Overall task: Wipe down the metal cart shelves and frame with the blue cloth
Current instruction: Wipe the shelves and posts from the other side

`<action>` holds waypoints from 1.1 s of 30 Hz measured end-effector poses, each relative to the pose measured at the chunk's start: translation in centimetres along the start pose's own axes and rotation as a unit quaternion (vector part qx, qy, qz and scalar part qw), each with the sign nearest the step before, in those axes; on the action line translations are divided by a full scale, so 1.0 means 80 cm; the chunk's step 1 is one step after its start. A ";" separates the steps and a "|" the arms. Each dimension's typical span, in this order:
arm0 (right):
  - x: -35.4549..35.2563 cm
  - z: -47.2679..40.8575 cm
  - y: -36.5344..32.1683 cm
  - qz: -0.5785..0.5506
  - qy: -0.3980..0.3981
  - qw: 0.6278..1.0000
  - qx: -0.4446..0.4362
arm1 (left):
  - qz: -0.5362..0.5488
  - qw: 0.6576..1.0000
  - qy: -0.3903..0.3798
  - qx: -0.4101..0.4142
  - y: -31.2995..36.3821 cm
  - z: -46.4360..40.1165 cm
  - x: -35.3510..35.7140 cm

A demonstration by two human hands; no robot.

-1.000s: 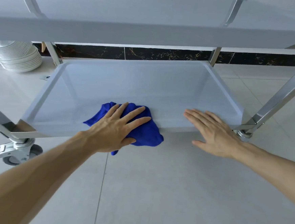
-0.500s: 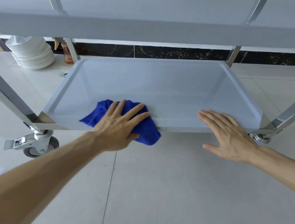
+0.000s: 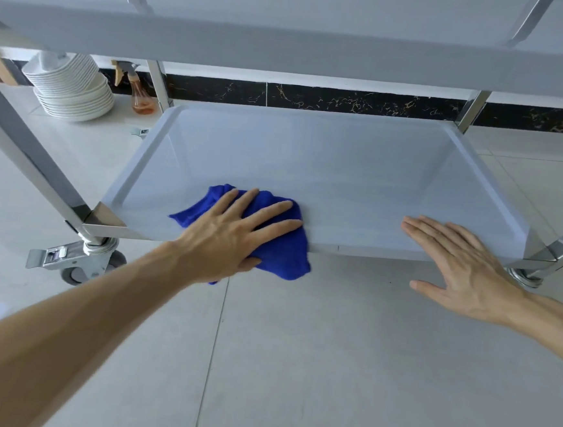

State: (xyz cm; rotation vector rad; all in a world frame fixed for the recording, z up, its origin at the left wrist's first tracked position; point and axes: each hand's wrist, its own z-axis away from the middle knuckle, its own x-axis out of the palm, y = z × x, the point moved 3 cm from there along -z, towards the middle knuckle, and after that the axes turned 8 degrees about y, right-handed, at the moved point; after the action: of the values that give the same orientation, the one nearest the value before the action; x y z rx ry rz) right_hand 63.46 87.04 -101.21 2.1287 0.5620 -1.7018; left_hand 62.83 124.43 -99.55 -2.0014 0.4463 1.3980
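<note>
The scene is lit evenly by soft, cool daylight; no single source can be made out. Shadows are faint and diffuse, the darkest lying beneath the lower shelf [image 3: 327,169] on the pale floor tiles [image 3: 345,370]. Bright reflections are carried by the polished cart legs [image 3: 38,164], and a mild sheen is seen across the shelf surface. Strong wide-angle distortion is evident: straight frame members are splayed outward and the left forearm [image 3: 61,341] is stretched at the lower edge. Slight softness is noted throughout, most at the corners.
</note>
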 end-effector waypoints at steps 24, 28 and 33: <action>0.025 -0.203 -0.256 0.020 -0.093 0.995 -0.030 | 0.017 0.972 -0.055 -0.227 -0.083 0.086 0.017; 0.028 -0.189 -0.247 0.013 -0.062 0.998 -0.030 | 0.037 0.972 -0.051 -0.228 -0.074 0.084 0.014; 0.028 -0.168 -0.225 0.030 -0.052 0.997 -0.039 | 0.041 0.980 -0.039 -0.189 -0.041 0.072 0.005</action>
State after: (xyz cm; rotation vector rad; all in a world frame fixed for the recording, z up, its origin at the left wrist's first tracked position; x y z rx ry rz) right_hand 65.88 109.45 -101.06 1.9708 0.5224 -1.7169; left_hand 60.90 130.75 -100.19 -2.2339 0.2411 1.7089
